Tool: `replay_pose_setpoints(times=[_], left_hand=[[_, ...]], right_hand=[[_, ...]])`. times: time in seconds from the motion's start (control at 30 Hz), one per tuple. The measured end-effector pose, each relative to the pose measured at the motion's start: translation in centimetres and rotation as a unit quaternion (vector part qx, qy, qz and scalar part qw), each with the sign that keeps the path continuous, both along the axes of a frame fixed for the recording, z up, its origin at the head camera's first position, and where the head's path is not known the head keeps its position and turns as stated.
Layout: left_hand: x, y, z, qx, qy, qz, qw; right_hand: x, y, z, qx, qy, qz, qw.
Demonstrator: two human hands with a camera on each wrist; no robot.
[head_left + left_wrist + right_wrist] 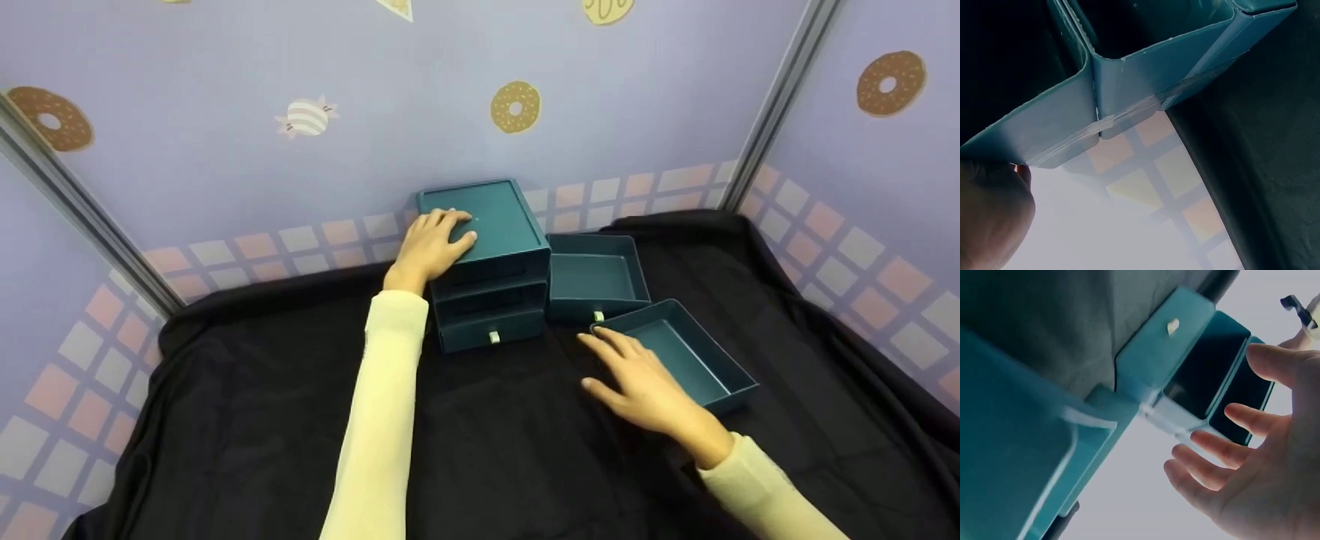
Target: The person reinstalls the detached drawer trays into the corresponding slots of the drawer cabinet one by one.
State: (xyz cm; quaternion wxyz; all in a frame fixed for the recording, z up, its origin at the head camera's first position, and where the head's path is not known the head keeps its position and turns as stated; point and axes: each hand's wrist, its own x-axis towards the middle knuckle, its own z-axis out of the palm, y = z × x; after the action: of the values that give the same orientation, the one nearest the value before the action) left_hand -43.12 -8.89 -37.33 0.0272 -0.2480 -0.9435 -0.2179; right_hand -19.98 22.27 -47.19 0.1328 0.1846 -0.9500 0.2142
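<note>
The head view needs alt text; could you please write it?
A person's left hand rests atop a teal drawer cabinet with its bottom drawer in; the right hand, fingers spread, is near two loose drawers on black cloth.

The cabinet is dark teal, as are the drawers beside it, with pale cream knobs. The cloth is plain black, the sleeves pale yellow. Lavender walls carry speckled brown and tan doughnuts, a striped white-and-beige candy, and rows of pink and off-white squares. The posts are grey.
</note>
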Motion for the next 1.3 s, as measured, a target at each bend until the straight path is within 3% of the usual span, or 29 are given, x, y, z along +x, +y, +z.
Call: replay_pose_setpoints(times=[0.6, 1.03, 1.3], left_hand=[[0.0, 0.2, -0.4, 0.008, -0.005, -0.001, 1.0000], [-0.2, 0.1, 0.1, 0.010, -0.001, 0.000, 1.0000], [-0.2, 0.1, -0.1, 0.009, -0.007, 0.005, 0.9999]], right_hand=[[1.6, 4.2, -0.3, 0.031, -0.024, -0.012, 0.999], [3.2, 9.2, 0.4, 0.111, -0.107, 0.035, 0.987], [3.4, 11.1, -0.8, 0.111, -0.087, 0.060, 0.988]])
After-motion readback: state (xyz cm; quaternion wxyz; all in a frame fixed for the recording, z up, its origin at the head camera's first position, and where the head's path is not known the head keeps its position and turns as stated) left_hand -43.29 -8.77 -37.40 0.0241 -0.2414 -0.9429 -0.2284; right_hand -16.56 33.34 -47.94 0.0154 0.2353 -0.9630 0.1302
